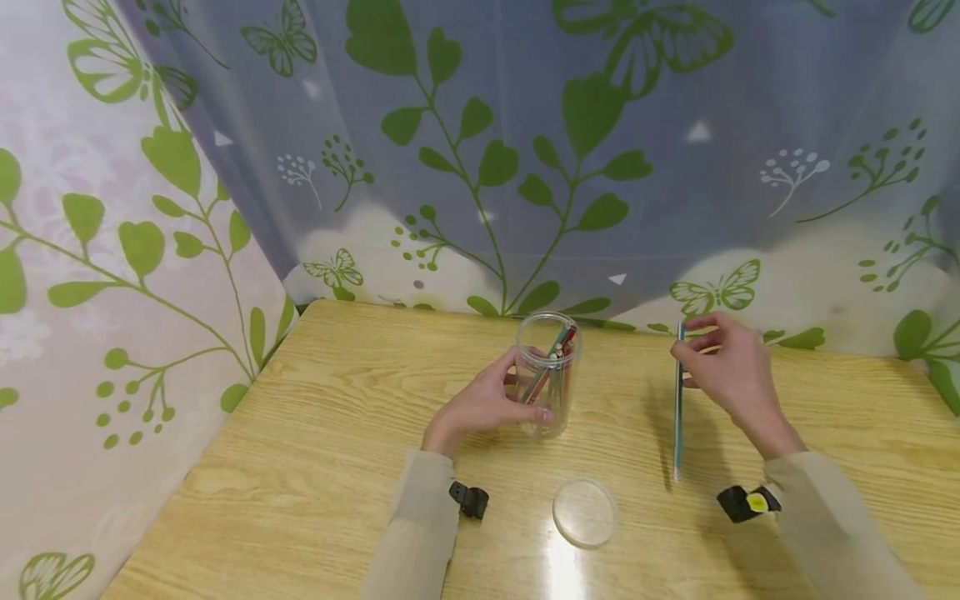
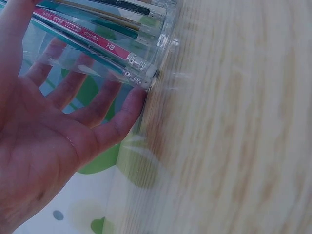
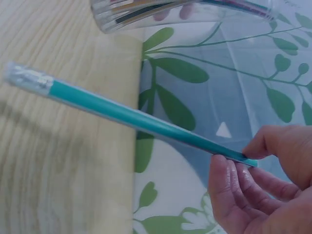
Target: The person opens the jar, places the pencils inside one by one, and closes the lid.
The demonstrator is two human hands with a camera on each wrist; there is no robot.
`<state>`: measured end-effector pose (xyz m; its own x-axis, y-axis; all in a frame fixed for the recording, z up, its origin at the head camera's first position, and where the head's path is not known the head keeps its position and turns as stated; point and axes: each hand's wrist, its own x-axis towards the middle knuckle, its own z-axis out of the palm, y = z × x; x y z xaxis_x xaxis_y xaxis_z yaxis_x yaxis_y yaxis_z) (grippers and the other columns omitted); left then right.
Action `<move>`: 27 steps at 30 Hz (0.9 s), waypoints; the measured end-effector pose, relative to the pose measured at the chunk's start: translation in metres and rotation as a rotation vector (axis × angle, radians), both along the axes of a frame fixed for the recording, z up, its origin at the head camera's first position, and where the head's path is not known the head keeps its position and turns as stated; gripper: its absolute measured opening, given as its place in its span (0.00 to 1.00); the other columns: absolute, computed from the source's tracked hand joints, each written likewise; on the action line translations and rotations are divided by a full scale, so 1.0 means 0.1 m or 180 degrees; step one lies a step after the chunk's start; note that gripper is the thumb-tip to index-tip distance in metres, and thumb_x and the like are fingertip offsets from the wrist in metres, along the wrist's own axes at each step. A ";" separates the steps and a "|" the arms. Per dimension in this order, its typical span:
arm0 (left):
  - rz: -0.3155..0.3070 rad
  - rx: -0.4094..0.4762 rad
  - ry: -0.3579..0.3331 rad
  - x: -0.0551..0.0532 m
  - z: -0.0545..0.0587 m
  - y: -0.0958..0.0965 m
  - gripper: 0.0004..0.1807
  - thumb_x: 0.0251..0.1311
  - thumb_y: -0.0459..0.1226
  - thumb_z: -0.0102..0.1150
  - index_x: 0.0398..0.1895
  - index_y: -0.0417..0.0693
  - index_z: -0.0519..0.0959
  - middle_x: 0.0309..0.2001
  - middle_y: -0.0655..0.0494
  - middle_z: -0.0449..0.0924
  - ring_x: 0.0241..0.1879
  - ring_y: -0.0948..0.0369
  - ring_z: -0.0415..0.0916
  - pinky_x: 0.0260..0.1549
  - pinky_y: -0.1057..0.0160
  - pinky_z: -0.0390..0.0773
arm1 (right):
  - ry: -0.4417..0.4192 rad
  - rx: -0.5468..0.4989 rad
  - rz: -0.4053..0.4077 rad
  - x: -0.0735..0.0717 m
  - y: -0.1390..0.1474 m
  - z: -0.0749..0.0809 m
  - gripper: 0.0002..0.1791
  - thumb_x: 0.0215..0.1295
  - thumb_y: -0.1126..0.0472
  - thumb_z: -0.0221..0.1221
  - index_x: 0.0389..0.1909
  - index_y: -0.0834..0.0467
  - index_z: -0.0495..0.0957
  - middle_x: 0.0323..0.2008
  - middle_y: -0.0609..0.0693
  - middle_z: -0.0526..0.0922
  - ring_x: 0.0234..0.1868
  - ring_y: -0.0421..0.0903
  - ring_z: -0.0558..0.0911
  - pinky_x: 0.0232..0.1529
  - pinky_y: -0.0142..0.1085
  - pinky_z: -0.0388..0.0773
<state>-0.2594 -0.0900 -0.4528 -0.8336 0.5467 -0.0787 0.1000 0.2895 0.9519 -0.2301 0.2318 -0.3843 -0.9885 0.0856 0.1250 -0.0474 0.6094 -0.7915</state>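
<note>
My left hand (image 1: 483, 404) grips a clear plastic jar (image 1: 561, 404) that stands on the table without a lid on it, thumb on the near side. Several pencils (image 1: 558, 350) lean inside, their eraser ends at the jar's bottom in the left wrist view, among them a red HB pencil (image 2: 87, 34). To the right of the jar, my right hand (image 1: 731, 367) pinches a teal pencil (image 1: 678, 425) close to its upper end. The pencil hangs nearly upright, with its silver ferrule and eraser end (image 3: 29, 78) farthest from the fingers.
A round clear lid (image 1: 585, 512) lies flat on the light wooden table (image 1: 300, 467), in front of the jar and between the forearms. Behind the table's far edge hangs a curtain (image 1: 480, 167) printed with leaves and butterflies; another patterned sheet (image 1: 97, 350) covers the left side.
</note>
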 end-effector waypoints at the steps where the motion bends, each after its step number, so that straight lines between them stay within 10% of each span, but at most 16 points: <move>1: 0.0000 -0.0004 -0.0004 0.00 0.00 0.00 0.39 0.53 0.43 0.79 0.66 0.76 0.68 0.63 0.55 0.75 0.58 0.53 0.78 0.49 0.54 0.84 | 0.0046 -0.0014 -0.0018 0.01 0.00 0.02 0.22 0.71 0.59 0.58 0.62 0.64 0.72 0.45 0.65 0.83 0.29 0.31 0.82 0.28 0.32 0.86; 13: 0.0003 -0.0006 0.0010 0.01 0.03 0.01 0.39 0.54 0.42 0.78 0.65 0.75 0.68 0.64 0.57 0.74 0.60 0.55 0.77 0.51 0.54 0.83 | 0.0652 -0.0461 -0.0250 0.12 -0.10 0.24 0.17 0.68 0.64 0.59 0.56 0.57 0.74 0.30 0.35 0.79 0.26 0.33 0.83 0.27 0.29 0.85; 27: 0.0026 -0.0005 -0.0040 0.03 0.04 0.00 0.38 0.53 0.43 0.78 0.65 0.75 0.69 0.65 0.55 0.74 0.59 0.52 0.78 0.48 0.53 0.84 | 0.1678 -0.1478 -0.0274 0.23 -0.21 0.55 0.17 0.62 0.76 0.57 0.49 0.57 0.75 0.32 0.47 0.81 0.25 0.38 0.84 0.26 0.29 0.85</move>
<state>-0.2567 -0.0898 -0.4492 -0.8370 0.5397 -0.0900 0.0857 0.2918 0.9526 -0.2075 0.2108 -0.3296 -0.7936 0.3211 0.5169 -0.4627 0.2332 -0.8553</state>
